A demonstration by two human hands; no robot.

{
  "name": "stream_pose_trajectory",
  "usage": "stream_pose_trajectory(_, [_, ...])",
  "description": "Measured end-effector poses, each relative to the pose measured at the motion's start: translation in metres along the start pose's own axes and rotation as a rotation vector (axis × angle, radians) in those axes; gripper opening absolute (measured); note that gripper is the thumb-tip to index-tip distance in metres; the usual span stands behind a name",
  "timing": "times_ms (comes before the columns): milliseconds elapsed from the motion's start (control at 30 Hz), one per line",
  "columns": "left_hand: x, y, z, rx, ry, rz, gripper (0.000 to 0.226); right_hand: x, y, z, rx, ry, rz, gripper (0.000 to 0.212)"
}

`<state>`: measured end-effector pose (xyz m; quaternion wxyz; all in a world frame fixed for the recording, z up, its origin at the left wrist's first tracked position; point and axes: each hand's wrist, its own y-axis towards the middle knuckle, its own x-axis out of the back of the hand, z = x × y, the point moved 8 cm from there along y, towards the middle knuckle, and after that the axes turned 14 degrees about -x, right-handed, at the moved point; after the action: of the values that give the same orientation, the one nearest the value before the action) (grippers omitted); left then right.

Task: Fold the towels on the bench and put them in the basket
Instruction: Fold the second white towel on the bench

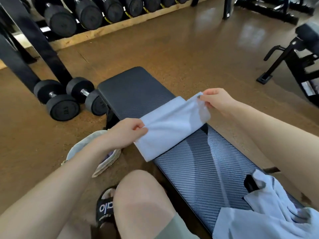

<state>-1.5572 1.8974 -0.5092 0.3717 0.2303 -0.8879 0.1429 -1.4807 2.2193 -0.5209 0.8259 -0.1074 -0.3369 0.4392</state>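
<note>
A pale blue towel (170,124) lies across the dark padded bench (203,168), partly folded over itself. My left hand (127,132) pinches its near left corner, lifting it slightly. My right hand (218,100) pinches the far right corner, raised above the bench. A heap of unfolded pale blue towels (269,211) sits on the near end of the bench at lower right. The light fabric basket (110,161) stands on the floor left of the bench, mostly hidden under my left forearm.
Two black dumbbells (63,99) lie on the brown floor left of the bench's far end. A dumbbell rack (96,14) runs along the back. Another black machine (296,62) stands at right. My knee (143,195) and sandalled foot (106,207) are beside the bench.
</note>
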Motion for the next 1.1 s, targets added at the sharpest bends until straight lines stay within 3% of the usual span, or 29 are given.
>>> stream_pose_trajectory(200, [-0.002, 0.016, 0.062, 0.104, -0.165, -0.13, 0.024, -0.04, 0.055, 0.026, 0.021, -0.191, -0.033, 0.026])
stream_pose_trajectory(400, [-0.002, 0.032, 0.097, 0.138, -0.129, -0.147, 0.029, -0.066, 0.084, 0.021, 0.038, -0.35, -0.119, 0.02])
stream_pose_trajectory(733, [-0.007, 0.03, 0.111, 0.158, -0.083, -0.088, 0.027, -0.082, 0.08, 0.008, 0.116, -0.483, -0.222, 0.032])
stream_pose_trajectory(967, [0.003, 0.028, 0.112, 0.113, -0.12, -0.13, 0.028, -0.08, 0.078, 0.014, 0.156, -0.532, -0.296, 0.031])
stream_pose_trajectory(1100, [0.003, 0.031, 0.111, 0.12, -0.023, -0.13, 0.028, -0.088, 0.082, 0.012, 0.183, -0.599, -0.302, 0.028])
